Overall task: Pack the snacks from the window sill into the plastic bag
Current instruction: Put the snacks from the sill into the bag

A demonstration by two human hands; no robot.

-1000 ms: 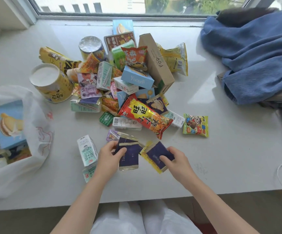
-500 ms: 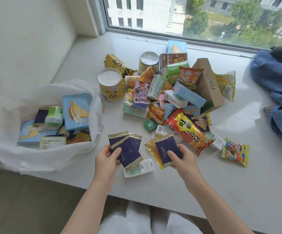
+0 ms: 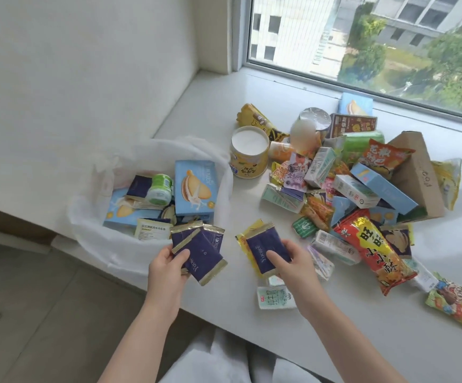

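On the white window sill (image 3: 213, 111), navy sachets (image 3: 199, 248) are pinched by the left hand (image 3: 166, 268) at lower centre, beside the plastic bag (image 3: 108, 241). Another sachet (image 3: 265, 250), with a yellow packet (image 3: 247, 244) beneath, is gripped by the right hand (image 3: 293, 262). They look light, thin and slippery, best held by the flat faces.

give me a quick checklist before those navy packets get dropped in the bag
1. Left hand grips the navy packets: ok, thumb on top, several fanned out.
2. Right hand grips its navy packet with a yellow packet behind it: ok.
3. Plastic bag mouth open: ok, the rim is spread and the contents show.
4. Room inside the bag: cannot tell, the blue boxes and the green-capped bottle already fill much of it.
5. Left hand's packets over the opening: not ok, they sit at the near rim.
6. White milk sachet under the right wrist: ok, lying flat on the sill.
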